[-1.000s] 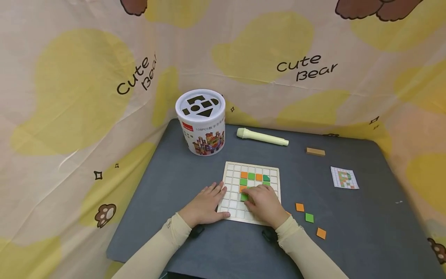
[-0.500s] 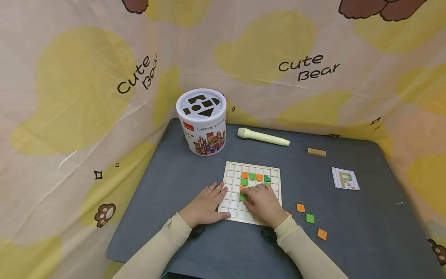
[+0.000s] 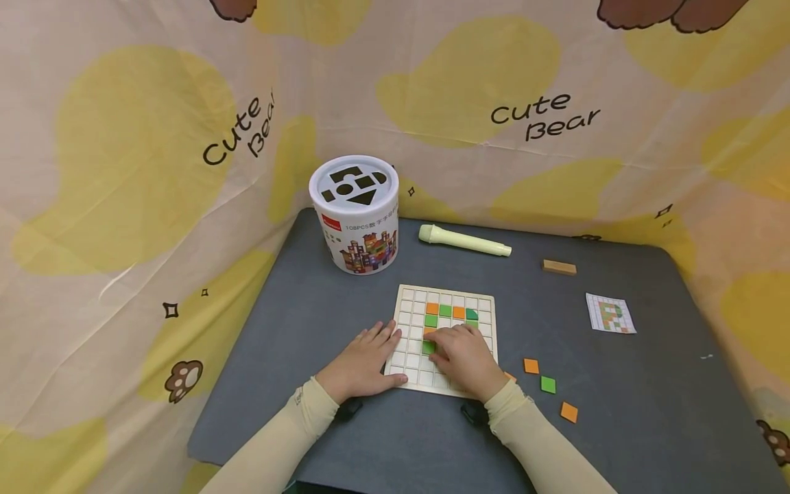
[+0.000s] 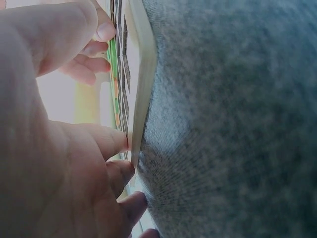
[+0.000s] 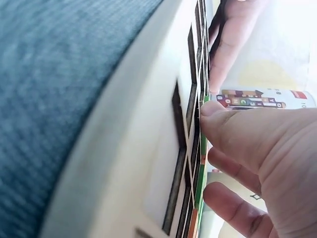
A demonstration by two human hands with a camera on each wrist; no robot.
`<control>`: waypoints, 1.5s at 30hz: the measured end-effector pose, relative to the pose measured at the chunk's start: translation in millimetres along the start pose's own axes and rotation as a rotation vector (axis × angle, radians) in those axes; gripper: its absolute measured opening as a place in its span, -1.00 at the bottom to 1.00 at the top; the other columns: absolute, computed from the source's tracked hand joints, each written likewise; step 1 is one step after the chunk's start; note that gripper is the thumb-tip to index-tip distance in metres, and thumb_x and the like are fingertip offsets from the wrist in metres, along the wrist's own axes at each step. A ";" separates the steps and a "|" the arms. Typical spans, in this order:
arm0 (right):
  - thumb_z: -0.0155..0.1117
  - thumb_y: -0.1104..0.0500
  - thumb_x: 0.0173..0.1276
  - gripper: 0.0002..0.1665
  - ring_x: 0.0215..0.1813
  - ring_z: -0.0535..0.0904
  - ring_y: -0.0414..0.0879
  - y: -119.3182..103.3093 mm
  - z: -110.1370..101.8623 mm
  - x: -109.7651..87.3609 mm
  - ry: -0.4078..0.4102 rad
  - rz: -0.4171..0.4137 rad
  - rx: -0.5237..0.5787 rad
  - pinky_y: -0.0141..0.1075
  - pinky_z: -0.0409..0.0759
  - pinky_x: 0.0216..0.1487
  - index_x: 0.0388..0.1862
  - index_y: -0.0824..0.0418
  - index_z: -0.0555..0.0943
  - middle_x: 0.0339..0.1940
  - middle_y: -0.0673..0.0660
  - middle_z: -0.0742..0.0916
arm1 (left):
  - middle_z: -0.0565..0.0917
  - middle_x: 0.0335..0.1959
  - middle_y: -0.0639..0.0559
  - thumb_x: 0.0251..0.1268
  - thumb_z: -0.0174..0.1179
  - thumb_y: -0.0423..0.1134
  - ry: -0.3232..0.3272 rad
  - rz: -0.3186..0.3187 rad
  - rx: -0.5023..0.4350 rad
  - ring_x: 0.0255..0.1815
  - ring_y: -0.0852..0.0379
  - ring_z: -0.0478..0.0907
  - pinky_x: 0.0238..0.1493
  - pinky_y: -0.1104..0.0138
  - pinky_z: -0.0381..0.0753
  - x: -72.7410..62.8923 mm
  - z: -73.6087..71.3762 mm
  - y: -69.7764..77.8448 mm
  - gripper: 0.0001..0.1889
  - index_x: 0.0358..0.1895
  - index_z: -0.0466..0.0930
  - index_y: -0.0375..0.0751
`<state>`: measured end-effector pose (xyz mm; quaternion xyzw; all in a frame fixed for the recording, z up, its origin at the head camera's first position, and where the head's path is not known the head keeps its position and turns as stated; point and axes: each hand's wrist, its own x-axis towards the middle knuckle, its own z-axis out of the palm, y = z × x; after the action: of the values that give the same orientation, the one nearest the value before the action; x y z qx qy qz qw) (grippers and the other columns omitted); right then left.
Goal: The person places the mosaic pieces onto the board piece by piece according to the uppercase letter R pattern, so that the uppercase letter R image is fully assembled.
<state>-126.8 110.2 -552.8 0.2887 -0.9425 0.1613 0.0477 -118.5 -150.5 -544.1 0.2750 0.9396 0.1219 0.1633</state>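
A pale wooden grid board lies on the table with orange and green square tiles in some cells. One corner piece, a dark green tile, has a rounded edge. My left hand lies flat, fingers spread along the board's left edge and thumb at its front edge. Over the board, my right hand has its bent index finger and thumb at a green square tile, below an orange tile. In the right wrist view the thumb touches the tile; the hand hides tiles beneath it.
Loose orange tiles and a green tile lie right of the board. Farther right is a pattern card, with a wooden block behind it. A toy microphone and a white tub stand at the back.
The green square tile at my right fingertips has shifted slightly left on the board, the fingertips moving with it. My left hand stays in place.
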 end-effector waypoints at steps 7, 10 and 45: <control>0.58 0.10 0.36 -0.57 0.12 0.72 -0.04 2.1 -8.7 -5.4 0.004 0.024 0.050 0.10 0.47 0.34 0.20 0.02 0.78 0.08 -0.05 0.83 | 0.03 0.75 -0.13 0.48 0.12 0.41 -0.003 -0.001 -0.006 0.74 -0.18 -0.05 0.65 -0.09 0.04 -0.1 -1.0 0.8 0.01 0.72 0.12 -0.23; 0.54 0.12 0.40 -0.59 0.16 0.71 -0.01 5.3 -14.9 -10.2 0.010 0.043 0.068 0.14 0.45 0.36 0.21 0.04 0.78 0.09 -0.03 0.83 | 0.03 0.76 -0.12 0.49 0.10 0.42 -0.003 -0.007 -0.001 0.74 -0.18 -0.06 0.65 -0.09 0.03 0.4 -0.3 0.9 0.01 0.73 0.11 -0.22; 0.64 0.17 0.27 -0.47 0.19 0.67 0.27 86.1 -50.2 -115.6 0.037 0.362 -0.001 0.43 0.38 0.30 0.23 0.17 0.77 0.14 0.21 0.80 | -0.01 0.76 -0.11 0.49 0.10 0.41 -0.010 -0.017 -0.013 0.75 -0.18 -0.09 0.65 -0.10 0.00 1.2 2.5 1.0 0.02 0.73 0.09 -0.22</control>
<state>-79.3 255.3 -550.3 0.1112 -0.9782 0.1719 0.0353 -118.0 -148.7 -546.3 0.2665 0.9403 0.1251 0.1708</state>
